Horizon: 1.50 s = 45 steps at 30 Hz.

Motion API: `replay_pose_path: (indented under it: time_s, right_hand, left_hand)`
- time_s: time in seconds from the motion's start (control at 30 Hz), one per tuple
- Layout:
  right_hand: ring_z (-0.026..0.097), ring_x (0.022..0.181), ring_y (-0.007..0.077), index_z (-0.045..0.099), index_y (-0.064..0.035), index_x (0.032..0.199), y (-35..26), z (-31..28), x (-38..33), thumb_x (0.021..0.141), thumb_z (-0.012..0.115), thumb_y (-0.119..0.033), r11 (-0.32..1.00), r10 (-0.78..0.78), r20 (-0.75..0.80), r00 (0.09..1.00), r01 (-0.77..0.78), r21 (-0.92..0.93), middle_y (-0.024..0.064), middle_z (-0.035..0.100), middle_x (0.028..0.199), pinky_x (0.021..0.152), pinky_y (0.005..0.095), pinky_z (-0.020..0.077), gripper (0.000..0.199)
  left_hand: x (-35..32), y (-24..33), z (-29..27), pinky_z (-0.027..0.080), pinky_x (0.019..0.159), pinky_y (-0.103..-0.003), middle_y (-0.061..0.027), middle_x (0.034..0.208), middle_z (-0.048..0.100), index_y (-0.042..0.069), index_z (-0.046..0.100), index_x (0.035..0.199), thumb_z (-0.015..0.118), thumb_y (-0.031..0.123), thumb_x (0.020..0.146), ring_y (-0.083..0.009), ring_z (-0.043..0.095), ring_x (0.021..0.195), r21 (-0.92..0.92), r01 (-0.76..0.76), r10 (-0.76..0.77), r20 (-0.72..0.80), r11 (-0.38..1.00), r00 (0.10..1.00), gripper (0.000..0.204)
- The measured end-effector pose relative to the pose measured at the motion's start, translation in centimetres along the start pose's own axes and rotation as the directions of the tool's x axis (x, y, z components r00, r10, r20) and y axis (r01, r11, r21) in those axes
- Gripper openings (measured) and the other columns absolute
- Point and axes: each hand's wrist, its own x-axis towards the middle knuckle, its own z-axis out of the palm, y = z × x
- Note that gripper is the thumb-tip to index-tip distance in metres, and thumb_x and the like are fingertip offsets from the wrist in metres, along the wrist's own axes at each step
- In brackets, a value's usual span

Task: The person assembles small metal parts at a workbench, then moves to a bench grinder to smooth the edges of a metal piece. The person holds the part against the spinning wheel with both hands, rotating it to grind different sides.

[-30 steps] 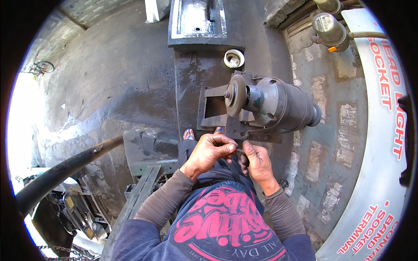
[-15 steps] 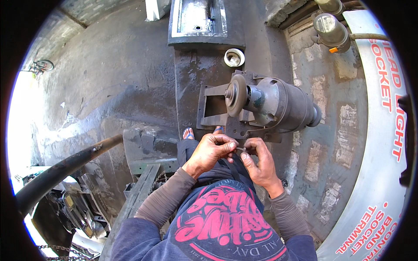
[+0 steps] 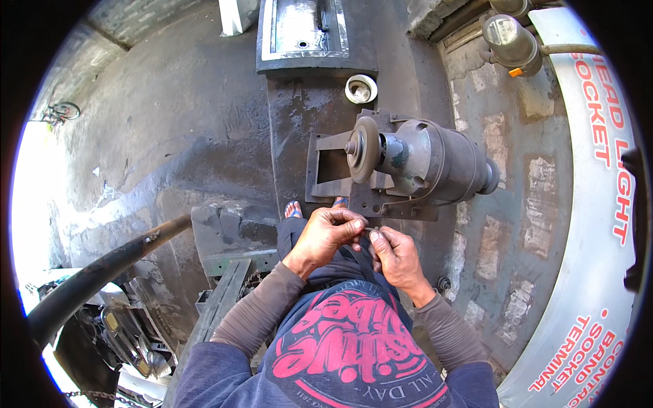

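Note:
My left hand (image 3: 331,233) and my right hand (image 3: 396,256) meet in front of my waist, thumbs and fingertips pinched close together. Between them is a small, thin, dark metal piece (image 3: 371,229), mostly covered by the fingers; its exact kind does not show. Both hands are closed on it, one at either end. Just beyond them stands a bench grinder (image 3: 442,163), its round wheel (image 3: 365,149) facing left on a metal stand (image 3: 315,166). The hands are apart from the wheel.
A white round container (image 3: 361,89) sits past the grinder, near a metal basin (image 3: 303,30). A thick dark pipe (image 3: 109,268) slants in from the left above metal parts (image 3: 126,333). A lettered white banner (image 3: 592,204) lines the right, below a glass-covered meter (image 3: 507,41).
My right hand has moved slightly left and its fingers have curled in closer to the left hand. The small metal piece is now more hidden. The view has shifted a little.

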Motion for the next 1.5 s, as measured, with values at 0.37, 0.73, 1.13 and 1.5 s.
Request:
replay_pose_path:
  time_s: [0.37,0.73,1.13,1.5]
  right_hand:
    - [0.058,0.070,0.0378,0.057,0.0002,0.097,-0.6,-0.6,0.5,0.098,0.062,-0.015,0.717,-0.562,0.011,0.827,0.494,-0.492,0.0168,0.056,0.084,0.062,0.0412,0.0472,0.017]
    - [0.059,0.070,0.0381,0.057,-0.0001,0.089,0.2,0.7,0.2,0.102,0.058,-0.021,0.886,-0.394,-0.125,0.910,0.341,-0.313,0.0176,0.059,0.079,0.062,0.0425,0.0460,0.024]
    - [0.057,0.075,0.0378,0.055,0.0000,0.095,0.2,0.3,0.2,0.101,0.059,-0.019,0.806,-0.501,-0.070,0.863,0.435,-0.402,0.0169,0.055,0.084,0.066,0.0426,0.0457,0.020]
    - [0.061,0.080,0.0259,0.059,-0.0006,0.108,0.2,0.1,0.2,0.093,0.069,-0.010,0.878,-0.450,-0.096,0.888,0.419,-0.231,0.0123,0.058,0.090,0.072,0.0351,0.0498,0.020]
  left_hand:
    - [-0.6,0.0,0.8,0.059,0.064,-0.033,-0.0096,0.089,0.067,-0.003,0.069,0.103,0.070,0.017,0.096,-0.0169,0.064,0.072,-0.064,-0.002,0.004,0.040,0.998,0.999,0.022]
    - [-0.5,0.5,1.0,0.058,0.065,-0.031,-0.0074,0.089,0.066,-0.003,0.066,0.109,0.064,0.021,0.101,-0.0143,0.062,0.073,0.061,0.037,-0.038,0.017,0.997,0.999,0.025]
    - [-0.6,0.3,2.1,0.039,0.061,-0.028,0.0057,0.076,0.048,0.002,0.062,0.103,0.047,0.031,0.109,-0.0077,0.042,0.069,0.731,-0.230,0.211,0.120,0.643,0.970,0.033]
    - [-1.0,0.3,1.7,0.031,0.054,-0.021,0.0081,0.074,0.045,0.000,0.059,0.127,0.046,0.031,0.110,-0.0019,0.035,0.063,0.672,-0.129,0.089,0.094,0.729,0.992,0.038]
